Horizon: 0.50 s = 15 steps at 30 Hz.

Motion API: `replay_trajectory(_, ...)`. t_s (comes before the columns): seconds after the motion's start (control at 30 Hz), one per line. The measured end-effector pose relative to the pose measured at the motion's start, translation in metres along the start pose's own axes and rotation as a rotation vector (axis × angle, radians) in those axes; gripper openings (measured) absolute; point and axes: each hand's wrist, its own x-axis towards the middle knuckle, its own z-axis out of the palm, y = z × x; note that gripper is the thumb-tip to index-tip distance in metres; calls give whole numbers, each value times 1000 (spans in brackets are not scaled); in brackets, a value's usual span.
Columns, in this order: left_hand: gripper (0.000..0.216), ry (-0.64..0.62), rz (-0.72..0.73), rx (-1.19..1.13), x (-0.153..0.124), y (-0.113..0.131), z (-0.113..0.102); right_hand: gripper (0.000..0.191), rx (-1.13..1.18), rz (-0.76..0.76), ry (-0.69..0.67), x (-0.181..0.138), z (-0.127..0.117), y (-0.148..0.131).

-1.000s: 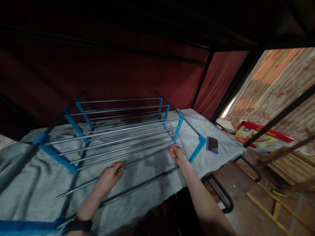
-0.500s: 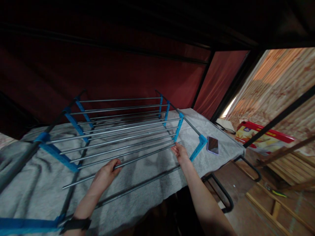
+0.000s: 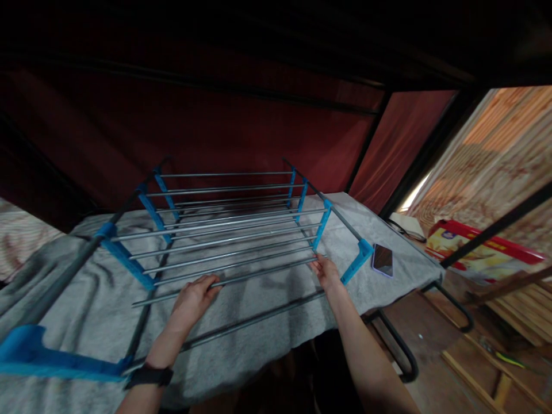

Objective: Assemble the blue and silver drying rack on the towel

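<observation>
A thin grey metal rod (image 3: 267,272) lies across both my hands, in front of the other rungs of a rack. My left hand (image 3: 193,300) is closed round it left of its middle; the rod's left end sticks out free past the hand. Near the right end, my right hand (image 3: 326,271) pinches the same rod, close below a blue plastic bracket (image 3: 322,227). The rack has dark side tubes (image 3: 345,221), blue brackets on both sides and several rods spanning between them. A thicker front tube (image 3: 254,319) runs below my hands. At the near left is another blue bracket (image 3: 64,361).
A grey blanket (image 3: 276,351) covers the surface beneath the rack. A phone (image 3: 382,260) lies on it at the right. Beyond stand a red and yellow box (image 3: 478,250) and a wooden frame (image 3: 474,376) on the floor. A dark red wall (image 3: 241,132) closes the back.
The view has turned slightly left, so everything sits further right. Both hands keep their hold on the rod, whose left end now appears a little higher, nearer the left bracket.
</observation>
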Motion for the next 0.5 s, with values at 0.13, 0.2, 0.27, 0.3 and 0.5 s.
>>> replay_trajectory(0.13, 42, -12, 43, 2, -1, -1, 0, 17, -3, 10, -6, 2, 0, 0)
replay_trajectory(0.2, 43, -8, 41, -7, -1, -1, 1, 17, -2, 16, -12, 3, 0, 0)
replay_trajectory(0.27, 41, 2, 23, -21, -1, 1, 1, 16, -2, 23, -25, 3, 0, 0)
replay_trajectory(0.3, 40, 4, 11, -29, -1, 2, 0, 16, -4, 28, -34, 3, 0, 1)
replay_trajectory(0.5, 26, -27, -47, 12, -1, 12, 0, 16, -23, 75, -102, -7, 8, 11)
